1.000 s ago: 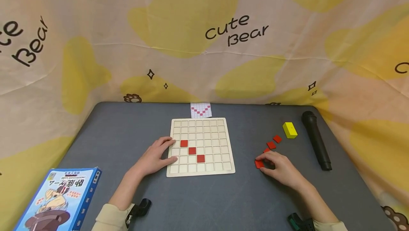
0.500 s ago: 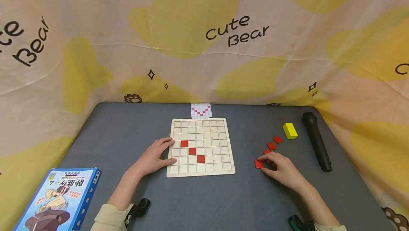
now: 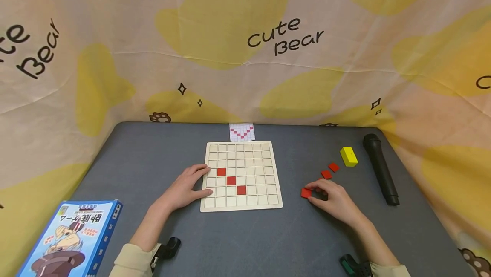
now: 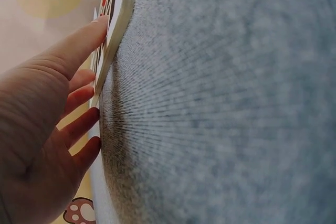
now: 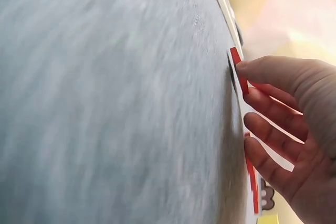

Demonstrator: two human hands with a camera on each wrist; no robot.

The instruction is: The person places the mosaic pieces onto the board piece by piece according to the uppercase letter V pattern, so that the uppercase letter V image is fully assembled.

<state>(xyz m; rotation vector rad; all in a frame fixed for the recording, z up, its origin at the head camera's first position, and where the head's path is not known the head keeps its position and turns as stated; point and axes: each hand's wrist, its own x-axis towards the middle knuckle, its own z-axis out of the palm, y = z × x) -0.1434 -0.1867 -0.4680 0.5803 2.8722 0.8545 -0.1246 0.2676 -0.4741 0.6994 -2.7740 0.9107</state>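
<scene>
A white square board with a grid of recessed cells lies mid-table, three red square tiles set in a diagonal on it. My left hand rests at its left edge, thumb and fingers spread, the thumb on the rim in the left wrist view. Right of the board, my right hand pinches a red tile between thumb and fingers. In the right wrist view that tile is tilted, with a shadow beside it. Two loose red tiles lie just beyond this hand.
A small card with a pink V pattern on a grid lies behind the board. At the right are a yellow block and a black microphone. A blue illustrated box sits front left. A patterned cloth hangs behind the table.
My right hand has pinched the nearest red tile and shifted it slightly left and away from me. Another loose tile, partly seen before, is now hidden by the hand. The left hand stays put.
</scene>
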